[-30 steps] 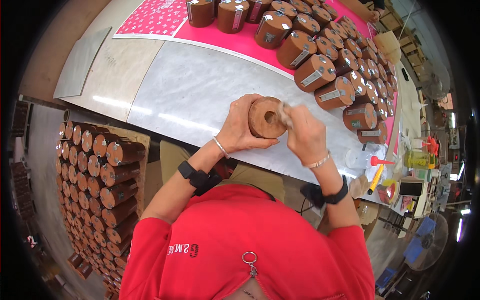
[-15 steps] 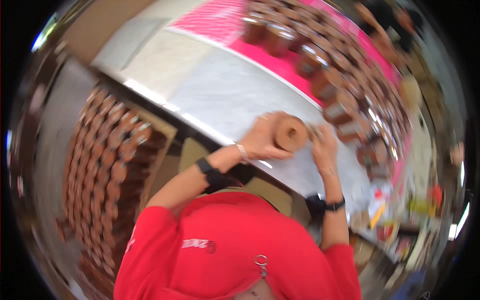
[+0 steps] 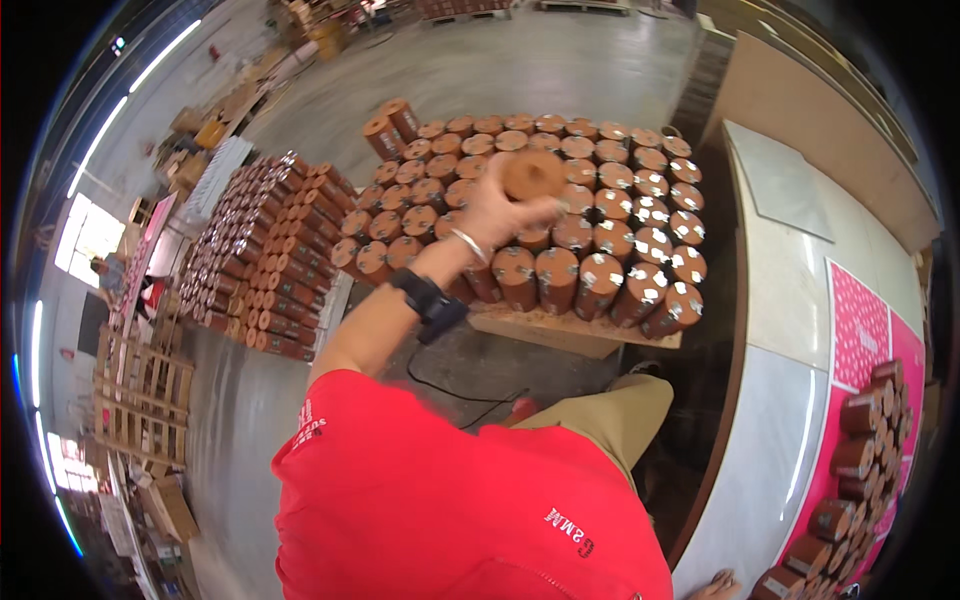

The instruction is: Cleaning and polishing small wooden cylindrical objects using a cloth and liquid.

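My left hand (image 3: 492, 212) grips a brown cylinder (image 3: 535, 175) from its left side, with its round end facing up and a darker spot near the middle. It is above a block of many similar brown cylinders (image 3: 598, 275), which stand upright in close rows on a low wooden pallet (image 3: 560, 328). Whether the held one touches those below cannot be seen. My right hand (image 3: 716, 586) is only partly in view at the bottom edge, by the grey-white tabletop (image 3: 765, 440); its grip does not show.
More cylinders (image 3: 860, 455) lie along a pink sheet (image 3: 858, 330) on the table at right. Another stack of cylinders (image 3: 285, 265) is at left on the floor. A black cable (image 3: 450, 390) runs near my legs. Wooden pallets (image 3: 145, 400) stand farther left.
I have turned left from the table toward the floor stack. My left hand has carried the brown cylinder from over the tabletop to above the standing rows. My right hand is now apart from it.
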`<act>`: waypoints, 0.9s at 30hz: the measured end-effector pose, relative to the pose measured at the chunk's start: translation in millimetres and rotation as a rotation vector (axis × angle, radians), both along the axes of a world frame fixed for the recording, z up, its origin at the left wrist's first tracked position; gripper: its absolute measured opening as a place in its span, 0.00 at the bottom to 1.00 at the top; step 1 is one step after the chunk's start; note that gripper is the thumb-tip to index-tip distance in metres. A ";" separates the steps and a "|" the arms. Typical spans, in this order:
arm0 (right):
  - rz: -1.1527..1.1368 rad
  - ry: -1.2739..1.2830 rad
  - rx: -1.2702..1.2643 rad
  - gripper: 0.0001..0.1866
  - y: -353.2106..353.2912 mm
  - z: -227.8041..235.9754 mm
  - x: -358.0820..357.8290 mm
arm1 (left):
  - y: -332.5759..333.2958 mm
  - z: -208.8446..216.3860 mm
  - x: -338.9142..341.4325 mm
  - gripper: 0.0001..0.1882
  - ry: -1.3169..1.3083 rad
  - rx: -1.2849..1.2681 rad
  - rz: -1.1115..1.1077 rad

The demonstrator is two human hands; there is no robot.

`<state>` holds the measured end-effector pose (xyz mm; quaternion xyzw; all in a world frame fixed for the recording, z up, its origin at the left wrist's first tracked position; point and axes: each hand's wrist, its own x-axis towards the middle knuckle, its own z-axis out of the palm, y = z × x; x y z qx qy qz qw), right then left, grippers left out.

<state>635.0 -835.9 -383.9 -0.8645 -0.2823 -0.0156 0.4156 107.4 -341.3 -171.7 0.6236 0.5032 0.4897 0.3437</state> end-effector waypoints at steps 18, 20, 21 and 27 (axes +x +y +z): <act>0.077 -0.423 -0.661 0.20 -8.8 38.8 34.2 | 136.8 -84.5 -313.7 0.59 0.177 -0.254 1.117; 0.026 -0.378 -0.693 0.20 -3.9 46.2 27.1 | 149.2 -94.0 -316.5 0.59 0.181 -0.271 1.141; 0.012 -0.369 -0.696 0.20 -4.1 48.1 25.5 | 155.0 -98.0 -319.6 0.57 0.200 -0.266 1.128; -0.020 -0.336 -0.703 0.19 -3.8 50.5 9.8 | 178.1 -117.2 -331.7 0.54 0.226 -0.233 1.099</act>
